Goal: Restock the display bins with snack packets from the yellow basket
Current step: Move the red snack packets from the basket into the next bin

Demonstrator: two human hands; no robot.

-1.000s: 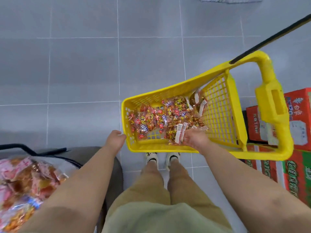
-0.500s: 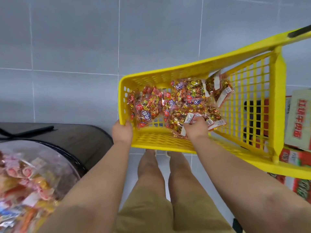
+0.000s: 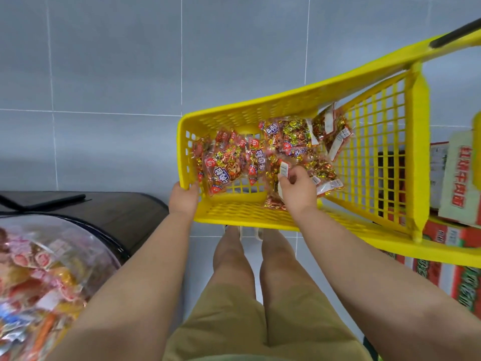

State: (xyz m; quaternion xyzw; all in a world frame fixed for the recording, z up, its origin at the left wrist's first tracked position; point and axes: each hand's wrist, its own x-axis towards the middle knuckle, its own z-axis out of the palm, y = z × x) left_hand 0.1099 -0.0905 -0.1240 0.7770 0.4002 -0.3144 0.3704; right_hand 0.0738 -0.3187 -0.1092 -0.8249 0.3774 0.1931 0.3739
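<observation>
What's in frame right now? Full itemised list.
yellow basket: one, yellow, centre to right
snack packets: many, too jumbled to count, red and gold, inside the basket
handle bar: one, black, top right, on the basket frame
display bin: one, dark body with a clear cover over mixed sweets, lower left
cartons: several, red, green and white, right edge behind the basket
floor: grey tiles, upper half
left hand: one, grips the basket's near left corner
right hand: one, inside the basket, pinches a white-labelled packet
legs: two, tan shorts, bottom centre
</observation>
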